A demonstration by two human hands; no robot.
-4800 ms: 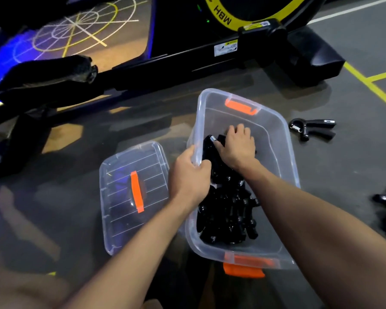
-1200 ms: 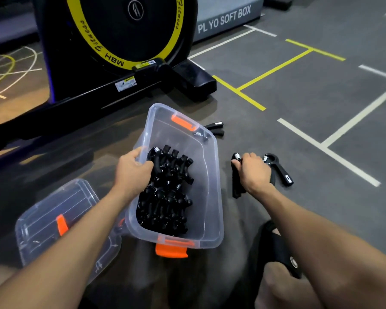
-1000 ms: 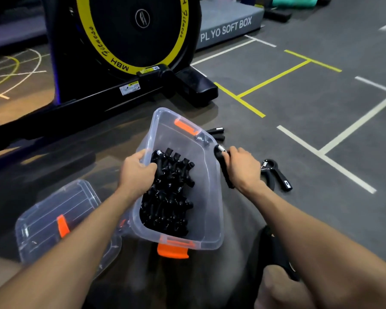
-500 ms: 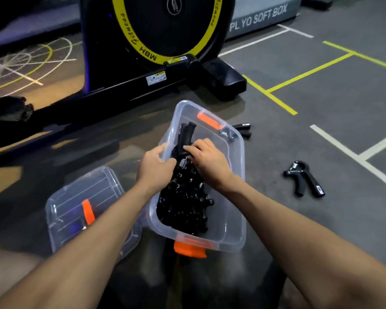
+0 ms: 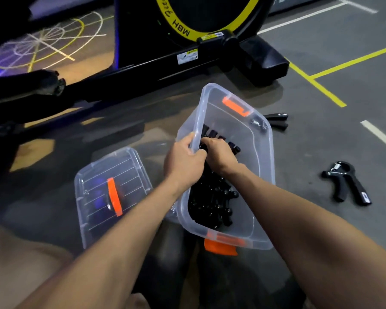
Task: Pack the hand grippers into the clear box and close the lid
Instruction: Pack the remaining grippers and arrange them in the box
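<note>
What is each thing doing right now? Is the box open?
Box: open, partly filled.
Lid: off, on floor beside box.
Left hand: gripping box rim.
Right hand: inside box, on the pile.
Gripper: loose on floor.

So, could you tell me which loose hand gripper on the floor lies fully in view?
The hand gripper right of the clear box; the other is half hidden behind the box's far corner.
</note>
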